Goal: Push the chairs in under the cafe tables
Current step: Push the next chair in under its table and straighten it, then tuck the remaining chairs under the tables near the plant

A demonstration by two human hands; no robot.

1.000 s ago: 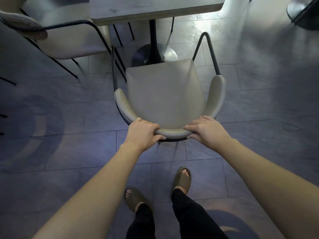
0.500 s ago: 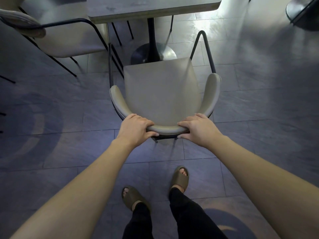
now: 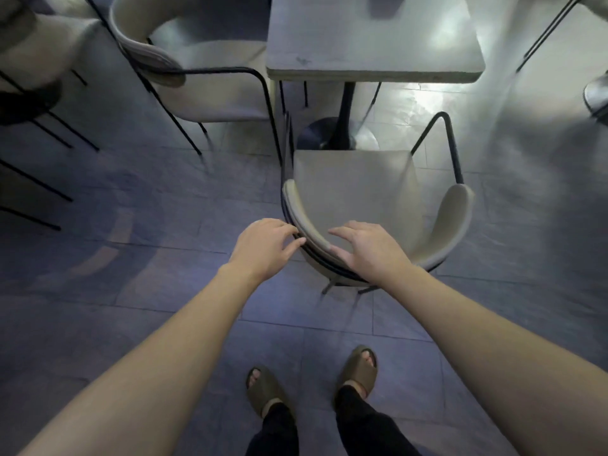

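Note:
A beige armchair point(image 3: 355, 192) with a black metal frame stands in front of me, its seat front near the black pedestal base point(image 3: 332, 133) of a grey square cafe table point(image 3: 371, 47). My left hand point(image 3: 263, 245) hovers at the left end of the curved backrest, fingers spread, fingertips at the rim. My right hand point(image 3: 368, 248) lies loosely over the backrest's middle, fingers apart, not gripping.
A second beige armchair point(image 3: 210, 83) stands left of the table, turned sideways. More chair legs point(image 3: 36, 133) are at the far left and another chair's frame point(image 3: 552, 31) at the top right. My feet in sandals point(image 3: 358, 370) stand on the dark tiled floor behind the chair.
Both hands have let go of the backrest and opened. The view has swung up and left, showing more of the table top; the chair sits nearer the table's base.

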